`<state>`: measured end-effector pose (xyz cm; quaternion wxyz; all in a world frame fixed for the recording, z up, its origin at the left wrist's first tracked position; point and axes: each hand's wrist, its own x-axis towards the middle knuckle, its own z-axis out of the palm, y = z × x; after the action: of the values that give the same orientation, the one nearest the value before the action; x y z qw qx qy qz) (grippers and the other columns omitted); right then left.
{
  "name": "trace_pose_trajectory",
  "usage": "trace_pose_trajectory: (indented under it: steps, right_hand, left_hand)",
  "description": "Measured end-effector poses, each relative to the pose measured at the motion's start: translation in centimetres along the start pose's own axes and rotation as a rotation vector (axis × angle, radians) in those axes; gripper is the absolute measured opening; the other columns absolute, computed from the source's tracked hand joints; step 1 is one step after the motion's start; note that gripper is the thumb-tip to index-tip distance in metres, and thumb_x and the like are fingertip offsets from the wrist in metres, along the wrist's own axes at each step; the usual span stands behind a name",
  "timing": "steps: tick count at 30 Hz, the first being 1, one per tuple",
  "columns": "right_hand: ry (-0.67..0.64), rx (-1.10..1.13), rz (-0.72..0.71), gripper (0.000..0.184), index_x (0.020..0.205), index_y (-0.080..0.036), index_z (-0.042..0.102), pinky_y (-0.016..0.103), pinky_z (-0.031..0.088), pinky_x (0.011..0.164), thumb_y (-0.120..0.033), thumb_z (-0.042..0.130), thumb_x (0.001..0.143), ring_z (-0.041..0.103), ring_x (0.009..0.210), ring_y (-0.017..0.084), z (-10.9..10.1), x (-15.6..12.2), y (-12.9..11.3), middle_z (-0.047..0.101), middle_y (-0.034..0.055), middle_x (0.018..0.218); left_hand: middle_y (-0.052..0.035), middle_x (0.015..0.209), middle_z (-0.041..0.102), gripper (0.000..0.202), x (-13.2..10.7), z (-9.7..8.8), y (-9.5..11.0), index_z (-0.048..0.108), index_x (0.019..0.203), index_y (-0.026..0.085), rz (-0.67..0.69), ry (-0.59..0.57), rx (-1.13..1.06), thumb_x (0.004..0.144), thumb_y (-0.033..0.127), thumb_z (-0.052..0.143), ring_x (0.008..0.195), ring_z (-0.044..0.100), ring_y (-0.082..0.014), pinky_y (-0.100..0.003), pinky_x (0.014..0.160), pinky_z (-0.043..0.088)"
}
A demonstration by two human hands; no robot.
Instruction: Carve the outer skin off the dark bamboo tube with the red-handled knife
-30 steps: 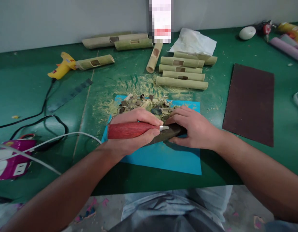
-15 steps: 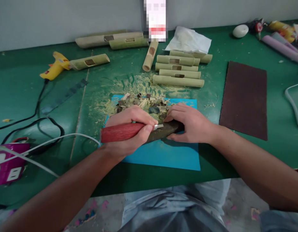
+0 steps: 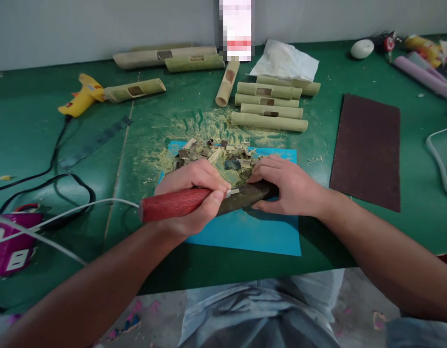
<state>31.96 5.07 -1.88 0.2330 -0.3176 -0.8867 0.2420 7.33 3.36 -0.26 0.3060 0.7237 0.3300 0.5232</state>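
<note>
My left hand (image 3: 194,198) is closed around a red-handled carving tool (image 3: 168,204) whose small metal tip touches a dark bamboo piece (image 3: 241,197). That piece lies on a blue mat (image 3: 245,232), and my right hand (image 3: 281,186) presses down on it with fingers wrapped over its far end. Just behind both hands sits a pile of bamboo chips and shavings (image 3: 216,154).
Several cut bamboo tubes (image 3: 268,104) lie behind the mat, more at the back left (image 3: 165,57). A yellow glue gun (image 3: 80,96) with black cord is at the left, a purple power strip (image 3: 13,241) at the near left, a brown sandpaper sheet (image 3: 366,150) at the right.
My left hand has drawn the red tool a little to the left along the dark piece. My right hand keeps its hold.
</note>
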Motion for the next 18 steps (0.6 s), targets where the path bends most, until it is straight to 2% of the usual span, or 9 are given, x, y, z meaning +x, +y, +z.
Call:
trace_pose_trajectory:
  steps: [8,13,18]
  right_hand:
    - [-0.016,0.006,0.004,0.033,0.106,-0.02,0.064,0.039,0.046,0.083,-0.04,0.078,0.083,0.063,0.099,0.026,-0.14,-0.15,-0.16,0.07,0.0086,0.105]
    - [-0.025,-0.02,0.027,0.034,0.106,-0.021,0.064,0.039,0.046,0.082,-0.04,0.079,0.083,0.063,0.099,0.027,-0.18,-0.23,-0.43,0.069,0.0084,0.105]
    - [-0.039,-0.023,0.027,0.033,0.107,-0.02,0.064,0.04,0.046,0.082,-0.039,0.077,0.084,0.063,0.099,0.028,-0.28,-0.18,-0.76,0.069,0.0092,0.105]
  left_hand:
    - [0.0012,0.075,0.075,0.008,0.42,-0.17,0.7,0.068,0.081,0.026,0.094,-0.073,0.028,0.086,0.02,0.066,0.066,0.071,-0.0161,-0.032,0.059,0.06]
    - [0.0005,0.082,0.078,0.009,0.33,-0.39,0.71,0.071,0.084,0.027,0.003,-0.034,0.068,0.092,0.028,0.067,0.074,0.074,-0.0172,-0.034,0.068,0.064]
    - [-0.0005,0.09,0.079,0.005,0.74,-0.55,0.87,0.075,0.093,0.026,-0.008,-0.154,0.016,0.093,0.031,0.072,0.083,0.076,-0.0176,-0.034,0.077,0.065]
